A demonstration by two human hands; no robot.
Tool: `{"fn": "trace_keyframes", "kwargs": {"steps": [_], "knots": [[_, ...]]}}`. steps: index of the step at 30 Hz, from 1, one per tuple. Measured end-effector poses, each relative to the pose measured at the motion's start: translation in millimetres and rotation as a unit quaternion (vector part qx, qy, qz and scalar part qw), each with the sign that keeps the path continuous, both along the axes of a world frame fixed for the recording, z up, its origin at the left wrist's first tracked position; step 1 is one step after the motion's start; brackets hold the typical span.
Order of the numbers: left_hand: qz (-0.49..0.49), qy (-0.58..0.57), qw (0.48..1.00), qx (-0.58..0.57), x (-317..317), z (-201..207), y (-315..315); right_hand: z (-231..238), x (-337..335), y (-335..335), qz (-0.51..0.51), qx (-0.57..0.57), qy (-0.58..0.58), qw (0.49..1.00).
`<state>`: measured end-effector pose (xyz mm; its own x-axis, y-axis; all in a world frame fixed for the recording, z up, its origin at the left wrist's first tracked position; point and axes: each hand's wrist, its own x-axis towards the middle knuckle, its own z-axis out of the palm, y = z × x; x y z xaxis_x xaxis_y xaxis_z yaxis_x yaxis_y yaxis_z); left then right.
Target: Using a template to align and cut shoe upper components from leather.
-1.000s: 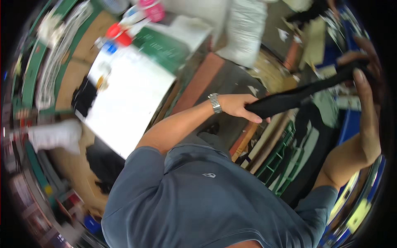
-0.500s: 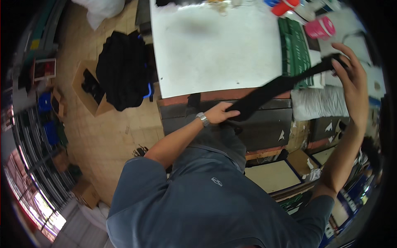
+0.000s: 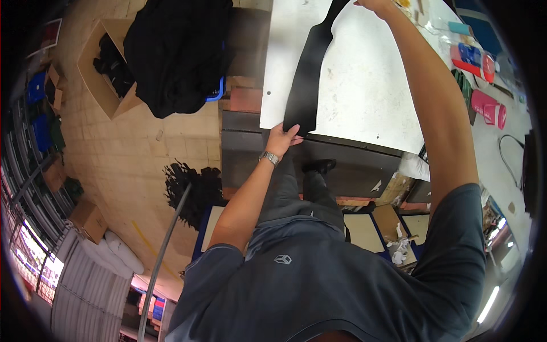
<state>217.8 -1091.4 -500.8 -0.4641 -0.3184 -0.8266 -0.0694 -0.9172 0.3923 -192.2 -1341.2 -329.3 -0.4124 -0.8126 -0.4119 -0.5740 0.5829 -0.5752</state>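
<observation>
The person's left hand [image 3: 283, 139] pinched the near end of a long black strip [image 3: 310, 80], right at the front edge of a white table [image 3: 370, 85]. The strip ran away over the white top, got thin, and went out of sight. The right hand [image 3: 374, 4] was up there, close beside the thin part, but its fingertips were cut off, so no one could tell if it held on. If the left hand let its pinch get loose, the near end could slip off the edge and hang down. If one end got pulled crooked, the strip could twist where it got thin. If the right arm [image 3: 441, 114] swung out wide, it could bump the pink cup [image 3: 488, 108] and tip it. That cup had pale letters on its side. The grey shirt [image 3: 285, 296] had a small pale mark on the front. The strip showed no label or writing.
</observation>
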Motion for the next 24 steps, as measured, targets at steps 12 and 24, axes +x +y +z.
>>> {"fn": "trace_keyframes", "kwargs": {"steps": [12, 24], "knots": [[0.014, -0.074, 0.997, 0.028, -10.8, 10.1, -16.6, -100.7, 2.4, -82.9, 0.083, -0.019, 0.093, 0.992], [-0.038, -0.082, 0.995, 0.036, -32.0, 21.8, -32.4, -127.8, -8.6, -53.2, -0.029, -0.196, 0.212, 0.957]]}}
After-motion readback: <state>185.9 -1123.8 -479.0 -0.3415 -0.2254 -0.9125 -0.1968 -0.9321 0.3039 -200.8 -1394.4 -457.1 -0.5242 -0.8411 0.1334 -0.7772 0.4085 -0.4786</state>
